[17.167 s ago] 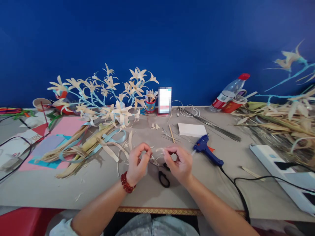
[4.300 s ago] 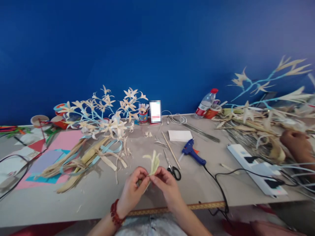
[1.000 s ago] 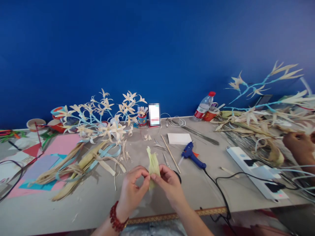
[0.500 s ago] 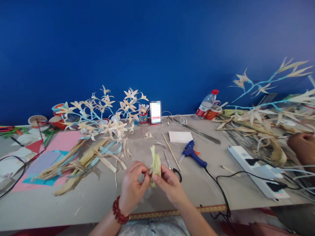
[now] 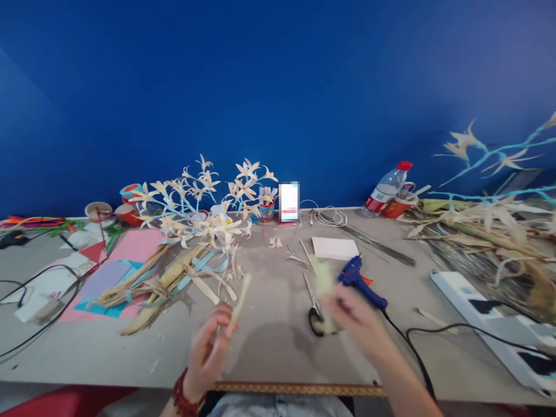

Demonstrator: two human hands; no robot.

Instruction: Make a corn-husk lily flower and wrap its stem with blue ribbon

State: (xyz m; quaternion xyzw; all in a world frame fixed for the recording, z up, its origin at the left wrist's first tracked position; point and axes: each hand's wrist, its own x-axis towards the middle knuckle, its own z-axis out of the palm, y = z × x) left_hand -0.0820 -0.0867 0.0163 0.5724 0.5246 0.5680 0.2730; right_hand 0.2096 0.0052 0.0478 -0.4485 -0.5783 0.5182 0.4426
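My left hand (image 5: pixel 211 341), with a red bead bracelet (image 5: pixel 185 394) at the wrist, pinches a narrow pale strip of corn husk (image 5: pixel 241 298) that points up and away. On the other side, my right hand (image 5: pixel 354 313) is closed on a wider, pale green piece of corn husk (image 5: pixel 324 278), blurred by motion. Below and beside that piece lie black-handled scissors (image 5: pixel 313 298), partly covered by it. A blue glue gun (image 5: pixel 358 280) rests just beyond my right hand, its cord running toward the table's front edge.
Bundled dry husks (image 5: pixel 174 284) lie on coloured paper (image 5: pixel 138 246) at left. Husk flowers (image 5: pixel 208 217) stand behind them. A white power strip (image 5: pixel 486 330) with cables is at right, near a husk pile (image 5: pixel 482 226). A tilted bottle (image 5: pixel 386 190) and a phone (image 5: pixel 289 201) stand at the back.
My hands have moved apart, each now with its own piece of husk; before, they were together on one piece. The view has turned slightly left, and the other person's hand at right is out of sight.
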